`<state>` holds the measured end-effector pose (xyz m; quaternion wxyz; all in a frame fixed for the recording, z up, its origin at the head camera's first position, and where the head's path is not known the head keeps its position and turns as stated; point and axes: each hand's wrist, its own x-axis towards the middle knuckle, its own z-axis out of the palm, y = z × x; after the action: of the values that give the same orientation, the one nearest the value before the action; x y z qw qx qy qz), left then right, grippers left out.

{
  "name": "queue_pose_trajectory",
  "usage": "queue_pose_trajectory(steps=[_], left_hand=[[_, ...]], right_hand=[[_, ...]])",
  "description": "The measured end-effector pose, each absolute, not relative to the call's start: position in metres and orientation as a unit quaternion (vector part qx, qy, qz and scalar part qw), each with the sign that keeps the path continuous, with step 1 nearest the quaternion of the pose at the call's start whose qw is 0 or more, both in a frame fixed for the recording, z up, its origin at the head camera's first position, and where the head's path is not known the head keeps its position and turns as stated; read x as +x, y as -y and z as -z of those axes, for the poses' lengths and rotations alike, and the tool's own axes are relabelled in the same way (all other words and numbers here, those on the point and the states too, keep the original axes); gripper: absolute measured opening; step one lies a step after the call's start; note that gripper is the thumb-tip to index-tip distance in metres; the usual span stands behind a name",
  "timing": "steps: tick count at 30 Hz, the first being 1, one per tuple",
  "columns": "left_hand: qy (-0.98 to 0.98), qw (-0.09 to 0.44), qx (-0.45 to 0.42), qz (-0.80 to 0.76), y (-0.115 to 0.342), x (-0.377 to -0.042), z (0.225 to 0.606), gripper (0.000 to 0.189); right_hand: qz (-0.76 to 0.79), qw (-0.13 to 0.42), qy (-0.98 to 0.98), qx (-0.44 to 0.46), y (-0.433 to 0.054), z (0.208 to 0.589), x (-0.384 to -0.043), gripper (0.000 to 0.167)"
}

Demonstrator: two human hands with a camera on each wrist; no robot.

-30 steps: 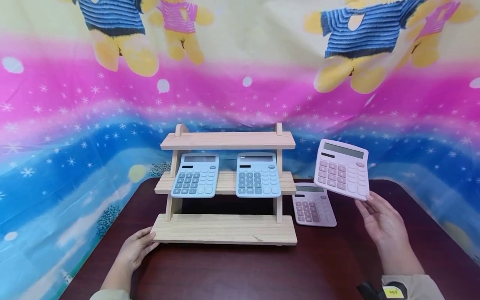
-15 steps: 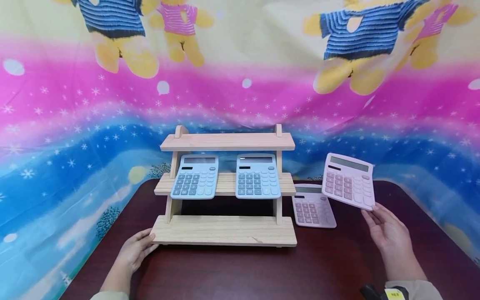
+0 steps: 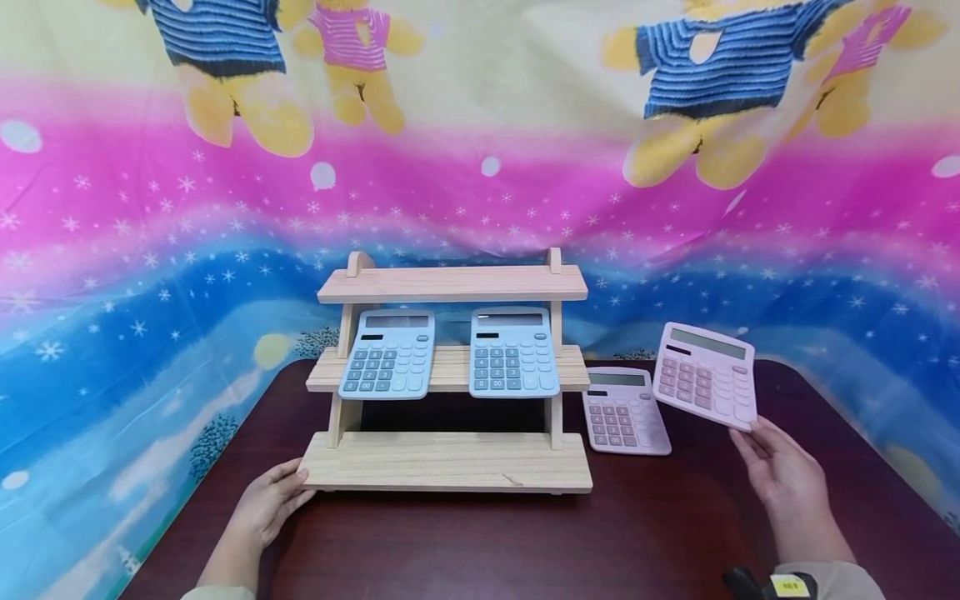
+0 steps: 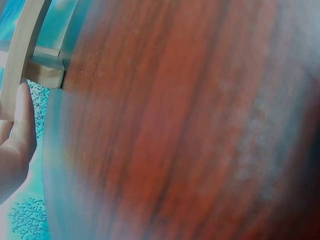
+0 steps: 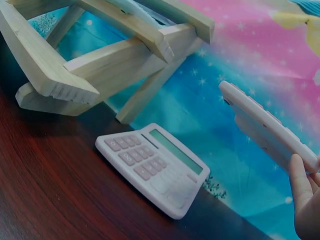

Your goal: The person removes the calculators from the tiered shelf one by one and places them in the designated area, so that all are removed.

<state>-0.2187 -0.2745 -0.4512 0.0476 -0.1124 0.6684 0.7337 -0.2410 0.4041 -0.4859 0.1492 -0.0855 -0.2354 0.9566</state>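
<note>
My right hand [image 3: 787, 483] pinches a pink calculator [image 3: 707, 375] by its lower right corner and holds it in the air, tilted, screen facing up. In the right wrist view the calculator [image 5: 267, 127] shows side-on, with the thumb beneath it. A second pink calculator [image 3: 626, 411] lies on the table, right of a three-tier wooden display stand [image 3: 450, 461]. Two blue calculators, the left one [image 3: 387, 354] and the right one [image 3: 514, 352], lean on the stand's middle shelf. My left hand [image 3: 266, 506] grips the left end of the bottom shelf.
The dark red-brown table [image 3: 480, 542] extends in front of the stand and to its right. A printed cloth backdrop [image 3: 480, 192] with bears and snowflakes hangs close behind and along the sides.
My right hand has moved down and to the right with the pink calculator, away from the stand and the other pink calculator. The left hand keeps its grip on the shelf.
</note>
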Motion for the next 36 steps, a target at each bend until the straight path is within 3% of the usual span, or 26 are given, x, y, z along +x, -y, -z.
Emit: queue_pose_trajectory(steps=[8,16,25,36], left_hand=[[-0.668,0.047,-0.118,-0.733,0.273,-0.218,0.45,0.065],[-0.668,0.048,-0.115,-0.733,0.273,-0.217,0.449,0.064],[-0.665,0.05,-0.117,-0.736,0.273,-0.217,0.451,0.065],[-0.669,0.048,-0.116,-0.733,0.274,-0.219,0.45,0.062]], right_hand=[[-0.95,0.147,0.252,-0.112,-0.409,0.48,-0.233,0.029],[-0.94,0.125,0.271,-0.168,-0.376,0.431,-0.202,0.023],[-0.904,0.132,0.328,-0.241,-0.388,0.438,-0.206,0.017],[-0.895,0.098,0.354,-0.255,-0.393,0.432,-0.196,0.02]])
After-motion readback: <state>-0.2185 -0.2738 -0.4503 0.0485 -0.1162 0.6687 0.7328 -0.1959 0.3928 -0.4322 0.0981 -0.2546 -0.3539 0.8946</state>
